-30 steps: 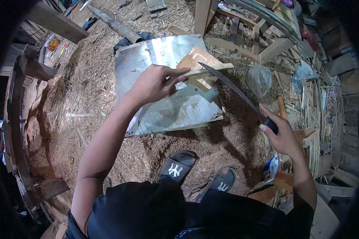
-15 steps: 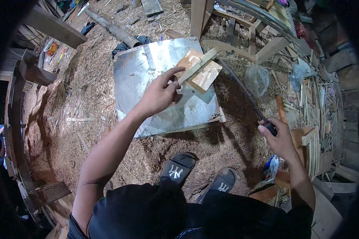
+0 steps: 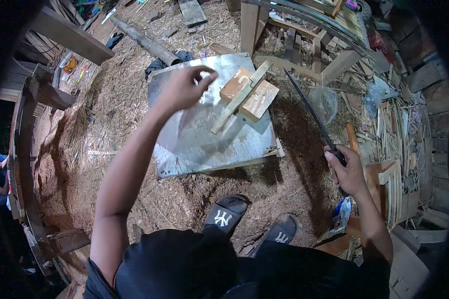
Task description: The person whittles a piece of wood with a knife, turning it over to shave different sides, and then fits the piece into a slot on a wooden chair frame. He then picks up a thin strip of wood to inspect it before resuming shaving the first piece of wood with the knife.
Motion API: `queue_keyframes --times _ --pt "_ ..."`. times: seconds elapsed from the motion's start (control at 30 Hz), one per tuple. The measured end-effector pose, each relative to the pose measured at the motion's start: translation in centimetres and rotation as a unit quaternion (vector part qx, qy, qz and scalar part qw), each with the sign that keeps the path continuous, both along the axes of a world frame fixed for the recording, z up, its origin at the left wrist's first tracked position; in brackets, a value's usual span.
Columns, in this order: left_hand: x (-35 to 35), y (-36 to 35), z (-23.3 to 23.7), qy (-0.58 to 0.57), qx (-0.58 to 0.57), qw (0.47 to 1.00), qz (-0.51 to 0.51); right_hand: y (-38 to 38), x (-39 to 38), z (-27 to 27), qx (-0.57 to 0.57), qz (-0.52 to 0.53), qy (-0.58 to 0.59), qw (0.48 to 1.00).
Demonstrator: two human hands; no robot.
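My right hand (image 3: 346, 169) is closed round the dark handle of a long, narrow-bladed knife (image 3: 309, 105), its blade pointing up and away beside the board. My left hand (image 3: 189, 88) is over the far left part of the worn, pale board (image 3: 184, 152); its fingers are loosely curled, with a gap between thumb and index finger and nothing seen in them. To its right, a thin wooden stick (image 3: 229, 110) lies slantwise across a light wooden block (image 3: 259, 102). The stick's near end sticks out past the block over the board.
Wood shavings (image 3: 110, 109) cover the ground around the board. A round pole (image 3: 144, 41) lies beyond it, and a wooden post (image 3: 249, 27) rises behind. At right are a clear plastic bag (image 3: 323, 103) and thin wood strips (image 3: 386, 124). Part of another person (image 3: 0, 174) shows at far left.
My left hand has let go of the stick and moved up and left. The stick now rests on the block. The knife has swung slightly more upright in my right hand.
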State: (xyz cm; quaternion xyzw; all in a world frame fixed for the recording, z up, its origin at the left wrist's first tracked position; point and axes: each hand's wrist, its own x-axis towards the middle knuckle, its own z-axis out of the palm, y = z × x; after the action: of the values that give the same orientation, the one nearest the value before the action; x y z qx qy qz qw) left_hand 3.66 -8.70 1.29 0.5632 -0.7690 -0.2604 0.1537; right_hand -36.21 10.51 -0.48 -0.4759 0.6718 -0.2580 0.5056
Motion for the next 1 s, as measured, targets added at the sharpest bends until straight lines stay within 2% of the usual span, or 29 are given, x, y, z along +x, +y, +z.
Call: queue_keyframes --times 0.1,0.13,0.27,0.33,0.5,0.57,0.63,0.7,0.83,0.9,0.93,1.0 --pt "-0.1 -5.7 -1.1 0.109 -0.004 0.992 -0.058 0.2 0.2 -0.5 -0.008 -0.015 -0.005 1.0" --pt "-0.7 -7.2 -1.2 0.098 0.013 0.994 -0.042 0.3 0.2 -0.7 -0.007 -0.016 -0.005 1.0" --pt "-2.4 -12.8 -3.9 0.093 0.042 0.989 -0.104 0.4 -0.3 -1.5 0.007 -0.032 -0.006 0.999" --pt "-4.3 -13.5 -4.1 0.112 0.149 0.977 -0.108 0.4 -0.5 -1.8 0.008 -0.031 -0.01 0.999" --pt "-8.7 -14.4 -4.8 0.144 0.206 0.962 -0.109 0.6 -1.2 -2.5 0.008 -0.04 -0.021 0.999" --pt "-10.1 -14.0 -4.2 0.061 0.19 0.97 -0.139 0.8 -1.6 -2.9 0.018 -0.046 -0.017 0.999" --pt "-10.5 -14.3 -4.8 0.033 0.183 0.972 -0.144 0.9 -1.7 -3.3 0.027 -0.051 -0.014 0.998" --pt "-10.3 -14.6 -5.5 0.101 0.163 0.964 -0.184 1.0 -1.8 -3.6 0.024 -0.054 -0.018 0.998" --pt "-9.5 -15.0 -6.3 0.16 0.139 0.96 -0.183 1.0 -2.6 -4.9 0.008 -0.016 0.012 1.0" --pt "-8.6 -15.3 -5.8 0.152 0.227 0.943 -0.191 0.9 -2.6 -5.4 -0.019 0.002 0.033 0.999" --pt "-8.2 -15.1 -5.7 0.152 0.226 0.943 -0.19 0.7 -2.3 -4.9 -0.02 0.004 0.033 0.999" --pt "-7.2 -14.5 -5.5 0.21 0.279 0.926 -0.147 0.3 -1.2 -3.4 0.044 -0.031 -0.004 0.999"
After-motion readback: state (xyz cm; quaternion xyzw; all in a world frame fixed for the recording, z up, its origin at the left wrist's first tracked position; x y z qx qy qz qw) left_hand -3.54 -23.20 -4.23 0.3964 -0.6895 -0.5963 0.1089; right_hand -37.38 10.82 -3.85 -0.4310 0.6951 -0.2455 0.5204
